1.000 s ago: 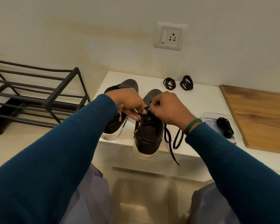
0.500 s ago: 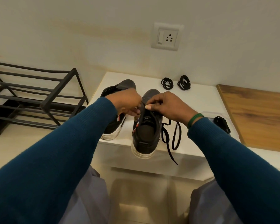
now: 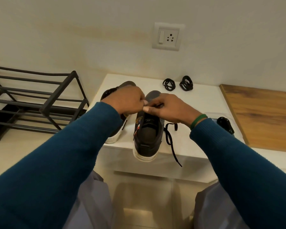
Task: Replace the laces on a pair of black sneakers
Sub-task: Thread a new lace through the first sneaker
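While both hands meet over near sneaker (image 3: 147, 138), head view: left hand (image 3: 127, 100) and right hand (image 3: 168, 108) curled tight, thumbs touching, seemingly pinching lace (image 3: 172, 149) at eyelets, grip partly hidden. Lace tail hangs off worktop (image 3: 196, 103) edge, right of sneaker. Sneaker heel overhangs edge. Second sneaker (image 3: 128, 83) just beside it, left. Two coiled laces (image 3: 169, 84) near wall.

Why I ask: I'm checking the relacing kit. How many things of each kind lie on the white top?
Black sneakers: 2
Coiled black lace bundles: 2
Loose black lace: 1
Clear box: 1
Black thing in the box, kind unclear: 1
Total: 7
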A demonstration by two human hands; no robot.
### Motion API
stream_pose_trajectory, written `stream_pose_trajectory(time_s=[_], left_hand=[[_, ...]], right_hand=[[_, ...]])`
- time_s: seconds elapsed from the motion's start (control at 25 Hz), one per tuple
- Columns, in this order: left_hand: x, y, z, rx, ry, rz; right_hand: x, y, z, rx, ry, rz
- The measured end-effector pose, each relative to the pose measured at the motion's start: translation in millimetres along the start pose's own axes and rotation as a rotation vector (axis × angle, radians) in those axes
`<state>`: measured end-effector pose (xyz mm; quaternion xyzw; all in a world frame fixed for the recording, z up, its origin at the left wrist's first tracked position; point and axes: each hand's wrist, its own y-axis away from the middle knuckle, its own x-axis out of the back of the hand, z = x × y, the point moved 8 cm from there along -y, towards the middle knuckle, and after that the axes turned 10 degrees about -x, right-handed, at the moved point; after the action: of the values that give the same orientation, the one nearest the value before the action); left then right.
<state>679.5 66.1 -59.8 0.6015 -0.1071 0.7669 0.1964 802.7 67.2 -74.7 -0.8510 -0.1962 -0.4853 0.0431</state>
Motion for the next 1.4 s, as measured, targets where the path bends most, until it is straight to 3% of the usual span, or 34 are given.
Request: stream_pose_trajectory(time_s=[0.08, 0.12, 0.2, 0.24, 0.28, 0.32, 0.36, 0.44, 0.48, 0.56, 0.6, 0.64, 0.68, 0.76, 0.8, 0.84, 0.92, 1.04, 1.16, 1.28, 1.4], left_hand=[[16.3, -1.4, -2.2, 0.047, 0.161, 0.11], [34.4, 1.3, -11.3, 0.118, 0.456, 0.299], [62.0, 15.8, -39.2, 0.182, 1.385, 0.824], [64.1, 19.6, -45.4, 0.145, 1.753, 0.971], [63.5, 20.6, -48.2, 0.122, 1.909, 1.024], [62.2, 20.2, -49.6, 0.162, 1.819, 0.994], [58.6, 18.9, -49.7, 0.243, 1.502, 0.892], [41.8, 9.8, -33.1, 0.239, 0.694, 0.536], [22.5, 3.6, -21.0, 0.192, 0.431, 0.311], [-12.0, 0.4, -9.1, 0.167, 0.238, -0.061], [-14.4, 0.9, -5.1, 0.159, 0.241, -0.13], [-4.8, -0.6, -4.8, 0.152, 0.325, -0.065], [15.5, -1.4, -10.7, 0.162, 0.481, 0.15], [60.6, 17.0, -37.0, 0.212, 0.973, 0.777], [71.0, 27.2, -47.2, 0.176, 1.153, 0.98], [72.9, 32.3, -50.4, 0.13, 1.23, 1.069], [71.2, 34.8, -42.8, 0.098, 1.004, 1.019], [62.7, 21.2, -17.8, 0.101, 0.372, 0.665], [53.4, 15.1, -18.5, 0.14, 0.394, 0.503], [45.3, 13.3, -21.1, 0.143, 0.549, 0.469], [40.5, 9.0, -18.2, 0.112, 0.511, 0.419]], right_hand=[[-2.3, 0.9, -2.5, -0.008, 0.087, 0.032], [-1.3, 0.3, -1.8, -0.024, 0.087, 0.033], [-1.4, -0.8, 2.6, -0.06, 0.052, -0.003], [-1.4, -0.7, 4.7, -0.063, 0.056, -0.01], [-1.7, -0.4, 5.7, -0.057, 0.082, -0.008], [-1.9, 0.2, 6.0, -0.047, 0.112, -0.002], [-2.3, 0.8, 6.1, -0.039, 0.133, 0.004], [-3.1, 1.7, 6.2, -0.027, 0.149, 0.002], [-3.3, 2.0, 6.4, -0.025, 0.154, -0.001], [-3.7, 1.9, 7.5, -0.03, 0.173, 0.002], [-3.5, 1.7, 8.3, -0.036, 0.178, 0.007], [-3.0, 1.8, 9.0, -0.045, 0.17, 0.007], [-2.4, 2.3, 9.4, -0.054, 0.146, 0.004], [-1.6, 4.1, 8.6, -0.066, 0.082, -0.012], [-1.6, 4.3, 8.6, -0.067, 0.066, -0.019], [-1.7, 4.1, 9.1, -0.066, 0.068, -0.025], [-3.4, 4.2, 9.5, -0.067, 0.094, -0.05], [-4.0, 5.9, 9.3, -0.056, 0.148, -0.081], [0.9, 8.4, 8.4, -0.01, 0.194, -0.063], [11.0, 14.0, 13.5, -0.008, 0.136, -0.041], [12.5, 19.7, 21.9, -0.014, 0.129, -0.068]])
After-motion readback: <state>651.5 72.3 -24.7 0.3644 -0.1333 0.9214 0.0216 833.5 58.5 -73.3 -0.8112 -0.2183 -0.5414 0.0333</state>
